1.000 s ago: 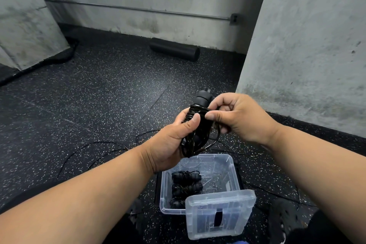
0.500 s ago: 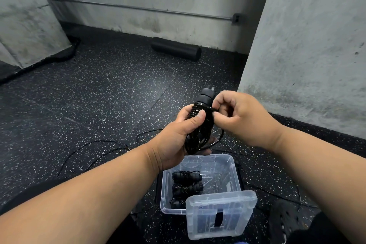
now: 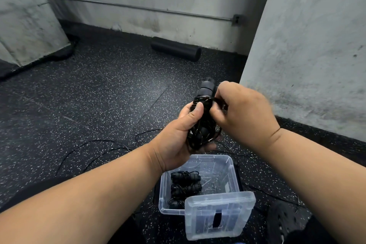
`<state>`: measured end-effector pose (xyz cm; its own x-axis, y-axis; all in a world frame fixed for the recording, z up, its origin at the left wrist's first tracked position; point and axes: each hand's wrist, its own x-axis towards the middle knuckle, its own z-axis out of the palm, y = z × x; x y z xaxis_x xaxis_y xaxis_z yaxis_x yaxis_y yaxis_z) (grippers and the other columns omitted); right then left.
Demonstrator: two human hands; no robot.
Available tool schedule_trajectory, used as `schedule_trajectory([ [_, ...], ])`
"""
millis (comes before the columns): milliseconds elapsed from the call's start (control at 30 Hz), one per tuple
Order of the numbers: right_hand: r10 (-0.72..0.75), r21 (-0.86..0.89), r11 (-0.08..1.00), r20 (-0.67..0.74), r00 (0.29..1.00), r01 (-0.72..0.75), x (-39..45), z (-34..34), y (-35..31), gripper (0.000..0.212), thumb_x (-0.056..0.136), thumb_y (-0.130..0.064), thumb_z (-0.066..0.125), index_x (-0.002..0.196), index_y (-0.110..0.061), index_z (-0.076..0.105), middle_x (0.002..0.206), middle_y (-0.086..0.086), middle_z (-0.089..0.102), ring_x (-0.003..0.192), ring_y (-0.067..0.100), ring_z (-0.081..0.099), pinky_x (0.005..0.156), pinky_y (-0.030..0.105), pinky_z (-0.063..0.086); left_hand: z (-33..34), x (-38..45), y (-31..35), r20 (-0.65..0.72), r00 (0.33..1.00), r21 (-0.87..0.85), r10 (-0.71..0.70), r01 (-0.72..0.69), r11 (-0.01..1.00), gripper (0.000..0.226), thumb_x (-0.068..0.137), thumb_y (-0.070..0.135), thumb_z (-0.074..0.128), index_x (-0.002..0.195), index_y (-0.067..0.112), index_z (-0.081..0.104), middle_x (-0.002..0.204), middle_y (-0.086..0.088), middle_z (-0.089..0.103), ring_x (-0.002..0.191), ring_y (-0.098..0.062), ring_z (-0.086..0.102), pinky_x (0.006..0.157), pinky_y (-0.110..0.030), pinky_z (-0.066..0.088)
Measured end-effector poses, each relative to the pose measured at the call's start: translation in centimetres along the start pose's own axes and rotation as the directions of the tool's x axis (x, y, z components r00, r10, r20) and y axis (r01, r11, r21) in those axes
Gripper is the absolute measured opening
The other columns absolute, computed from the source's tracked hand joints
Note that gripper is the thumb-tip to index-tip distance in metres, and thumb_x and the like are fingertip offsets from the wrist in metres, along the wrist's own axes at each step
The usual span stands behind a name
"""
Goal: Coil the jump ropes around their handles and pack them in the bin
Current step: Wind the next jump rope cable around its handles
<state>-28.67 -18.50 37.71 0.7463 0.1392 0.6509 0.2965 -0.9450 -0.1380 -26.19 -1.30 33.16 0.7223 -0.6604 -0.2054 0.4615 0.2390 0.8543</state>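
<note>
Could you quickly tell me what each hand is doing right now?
Left hand: grips the coiled jump rope.
Right hand: pinches the rope's cord.

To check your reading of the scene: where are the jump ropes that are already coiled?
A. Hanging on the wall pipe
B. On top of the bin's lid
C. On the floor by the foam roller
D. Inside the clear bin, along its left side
D: the coiled jump ropes lie stacked inside the clear bin, against its left wall.

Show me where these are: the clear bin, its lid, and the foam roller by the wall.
clear bin (image 3: 230,172): head view, right wall.
lid (image 3: 233,204): head view, top face.
foam roller (image 3: 174,48): head view, middle of its side.
</note>
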Motion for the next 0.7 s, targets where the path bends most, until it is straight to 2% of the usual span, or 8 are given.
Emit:
schedule_trajectory([
  [133, -0.134, -0.118, 0.985, -0.068, 0.989, 0.125, -0.1, 0.2, -0.1, 0.019, 0.085, -0.016, 0.07, 0.077, -0.01, 0.054, 0.069, 0.008, 0.053, 0.055, 0.032, 0.05, 0.052, 0.031, 0.026, -0.2, 0.1, 0.3, -0.02, 1.0, -0.004, 0.014, -0.014, 1.0, 0.053, 0.092, 0.059, 0.07, 0.136, 0.032, 0.053, 0.122, -0.005, 0.071, 0.095, -0.026, 0.075, 0.061, -0.036, 0.061],
  [233, -0.146, -0.13, 0.982, -0.06, 0.987, 0.137, -0.3, 0.7, 0.1, 0.015, 0.086, -0.015, 0.07, 0.078, -0.008, 0.059, 0.07, 0.008, 0.057, 0.057, 0.031, 0.053, 0.052, 0.032, 0.028, -0.2, 0.2, 0.2, -0.077, 0.997, 0.008, 0.02, -0.02, 1.0, 0.049, 0.093, 0.057, 0.072, 0.132, 0.033, 0.055, 0.123, -0.007, 0.071, 0.093, -0.029, 0.075, 0.06, -0.036, 0.06],
  [367, -0.003, 0.024, 1.0, 0.01, 1.0, 0.002, -0.1, 1.2, 0.4, 0.011, 0.09, -0.022, 0.064, 0.09, -0.012, 0.059, 0.078, 0.003, 0.061, 0.067, 0.029, 0.056, 0.057, 0.038, 0.044, 0.2, 0.5, 0.2, -0.143, 0.988, 0.028, 0.055, -0.052, 0.998, 0.045, 0.093, 0.051, 0.073, 0.129, 0.03, 0.055, 0.122, -0.01, 0.071, 0.09, -0.03, 0.075, 0.059, -0.037, 0.059],
  [433, 0.119, 0.128, 0.984, 0.07, 0.99, -0.127, 0.3, 1.3, 0.5, 0.009, 0.088, -0.025, 0.065, 0.092, -0.023, 0.056, 0.077, -0.007, 0.059, 0.07, 0.02, 0.055, 0.061, 0.037, 0.046, 0.4, 0.6, 0.1, -0.178, 0.98, 0.041, 0.089, -0.083, 0.996, 0.048, 0.089, 0.049, 0.075, 0.128, 0.029, 0.055, 0.117, -0.008, 0.074, 0.087, -0.028, 0.076, 0.058, -0.035, 0.058],
  [500, 0.198, 0.192, 0.957, 0.12, 0.973, -0.218, 0.6, 1.4, 0.7, 0.013, 0.083, -0.026, 0.067, 0.086, -0.027, 0.054, 0.071, -0.011, 0.059, 0.066, 0.011, 0.053, 0.06, 0.035, 0.047, 0.6, 0.7, -0.2, -0.209, 0.972, 0.025, 0.11, -0.107, 0.994, 0.053, 0.085, 0.045, 0.077, 0.128, 0.025, 0.053, 0.111, -0.006, 0.075, 0.082, -0.025, 0.074, 0.057, -0.034, 0.058],
  [567, 0.225, 0.213, 0.944, 0.147, 0.963, -0.253, 0.6, 1.3, 0.9, 0.014, 0.079, -0.027, 0.068, 0.08, -0.027, 0.054, 0.065, -0.011, 0.059, 0.063, 0.007, 0.055, 0.057, 0.034, 0.048, 0.6, 0.8, -0.5, -0.225, 0.967, 0.021, 0.117, -0.115, 0.993, 0.056, 0.084, 0.044, 0.079, 0.128, 0.023, 0.053, 0.109, -0.005, 0.073, 0.08, -0.025, 0.071, 0.059, -0.034, 0.058],
  [700, 0.21, 0.146, 0.962, 0.154, 0.966, -0.232, 0.3, 1.2, 0.8, 0.015, 0.078, -0.031, 0.065, 0.079, -0.027, 0.051, 0.062, -0.012, 0.056, 0.06, 0.005, 0.053, 0.053, 0.031, 0.045, 0.1, 0.9, -0.5, -0.22, 0.968, 0.029, 0.118, -0.114, 0.993, 0.055, 0.084, 0.043, 0.083, 0.127, 0.023, 0.055, 0.112, -0.006, 0.075, 0.087, -0.026, 0.073, 0.07, -0.036, 0.061],
])
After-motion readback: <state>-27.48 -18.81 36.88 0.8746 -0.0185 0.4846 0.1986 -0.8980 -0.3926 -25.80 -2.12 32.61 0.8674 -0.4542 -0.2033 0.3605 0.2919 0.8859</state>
